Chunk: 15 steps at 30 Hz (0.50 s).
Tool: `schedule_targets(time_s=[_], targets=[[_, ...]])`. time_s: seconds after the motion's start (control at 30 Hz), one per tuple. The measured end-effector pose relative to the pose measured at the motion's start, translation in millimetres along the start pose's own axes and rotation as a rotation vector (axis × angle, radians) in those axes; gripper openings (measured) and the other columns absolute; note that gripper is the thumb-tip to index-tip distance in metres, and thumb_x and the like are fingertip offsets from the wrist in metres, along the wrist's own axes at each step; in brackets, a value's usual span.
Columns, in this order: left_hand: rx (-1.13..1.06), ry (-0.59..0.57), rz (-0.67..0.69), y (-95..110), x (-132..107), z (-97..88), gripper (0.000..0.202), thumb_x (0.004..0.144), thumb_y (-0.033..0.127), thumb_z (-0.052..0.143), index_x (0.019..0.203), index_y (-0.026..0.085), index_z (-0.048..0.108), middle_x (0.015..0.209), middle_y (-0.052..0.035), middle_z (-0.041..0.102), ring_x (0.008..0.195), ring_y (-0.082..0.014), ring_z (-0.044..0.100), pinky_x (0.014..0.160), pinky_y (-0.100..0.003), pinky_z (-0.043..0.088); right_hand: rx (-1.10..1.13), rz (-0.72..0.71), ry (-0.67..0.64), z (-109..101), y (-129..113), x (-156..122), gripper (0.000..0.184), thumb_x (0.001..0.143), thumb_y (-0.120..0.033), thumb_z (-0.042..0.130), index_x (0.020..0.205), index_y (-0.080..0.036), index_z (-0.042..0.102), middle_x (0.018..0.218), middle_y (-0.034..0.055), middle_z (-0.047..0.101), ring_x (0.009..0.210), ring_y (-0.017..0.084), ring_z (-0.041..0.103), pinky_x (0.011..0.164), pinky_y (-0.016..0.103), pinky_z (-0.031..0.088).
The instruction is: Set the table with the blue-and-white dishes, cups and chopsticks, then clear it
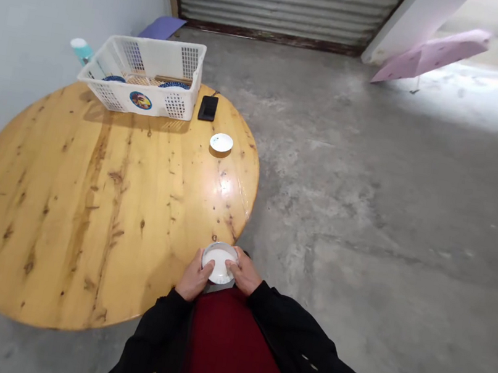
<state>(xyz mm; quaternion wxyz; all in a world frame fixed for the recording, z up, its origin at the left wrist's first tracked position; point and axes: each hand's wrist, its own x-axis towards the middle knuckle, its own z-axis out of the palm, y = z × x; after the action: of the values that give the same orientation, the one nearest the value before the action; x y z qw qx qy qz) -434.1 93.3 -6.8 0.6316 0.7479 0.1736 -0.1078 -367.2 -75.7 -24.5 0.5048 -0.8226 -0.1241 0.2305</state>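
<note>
Close to my body, at the table's near right edge, both hands grip a small white bowl point(218, 272). My left hand point(195, 276) clasps its left side, with the thumb over the rim. On the opposite side my right hand point(245, 272) holds it the same way, thumb resting inside the rim. The bowl faces up toward me, and its inside looks plain white. Fingers under the bowl are hidden. Farther off on the wooden table point(133, 207) stands a small white dish point(221, 142).
A white plastic basket point(149, 100) holding blue-rimmed dishes stands at the table's far side. Beside it lie a black phone point(207, 108) and, behind its left end, a turquoise bottle point(81, 50). A pink umbrella point(430, 58) rests open on the concrete floor point(387, 232) near the doorway.
</note>
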Motion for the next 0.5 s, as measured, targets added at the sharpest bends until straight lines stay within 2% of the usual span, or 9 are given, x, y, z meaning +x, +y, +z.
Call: schedule_targets(time_s=[0.1,0.2,0.37,0.5], targets=[[0.026,0.027,-0.013,12.6,9.4,18.8,0.044,0.089,0.05,0.051,0.116,0.015,0.054,0.105,-0.0102,0.064,0.098,-0.0243,0.06,0.094,-0.039,0.048,0.019,0.028,-0.008,-22.0,2.6,3.2,0.028,0.08,-0.028,0.05,0.105,-0.017,0.056,0.088,0.0063,0.069,0.083,0.022,0.063,0.078,0.035,0.049],[0.006,0.03,-0.026,29.4,27.8,52.0,0.044,0.089,0.052,0.051,0.114,0.016,0.056,0.101,-0.009,0.065,0.1,-0.0251,0.06,0.093,-0.038,0.049,0.041,0.022,-0.001,-57.7,15.0,9.1,0.029,0.08,-0.03,0.048,0.105,-0.017,0.057,0.09,0.0066,0.07,0.082,0.023,0.063,0.078,0.036,0.05],[0.008,-0.015,0.001,68.2,73.6,133.0,0.042,0.09,0.052,0.049,0.111,0.016,0.057,0.097,-0.0085,0.065,0.102,-0.0263,0.06,0.092,-0.038,0.05,0.044,-0.012,0.052,-149.4,50.6,20.5,0.036,0.079,-0.036,0.048,0.108,-0.017,0.059,0.093,0.0088,0.072,0.084,0.024,0.065,0.08,0.038,0.052],[0.027,-0.039,0.005,95.8,106.7,204.1,0.043,0.091,0.051,0.048,0.112,0.015,0.057,0.1,-0.0087,0.064,0.094,-0.0234,0.059,0.089,-0.036,0.049,-0.004,-0.011,0.125,-227.1,81.1,21.3,0.04,0.08,-0.044,0.047,0.108,-0.017,0.06,0.092,0.0101,0.072,0.083,0.027,0.067,0.078,0.04,0.053]])
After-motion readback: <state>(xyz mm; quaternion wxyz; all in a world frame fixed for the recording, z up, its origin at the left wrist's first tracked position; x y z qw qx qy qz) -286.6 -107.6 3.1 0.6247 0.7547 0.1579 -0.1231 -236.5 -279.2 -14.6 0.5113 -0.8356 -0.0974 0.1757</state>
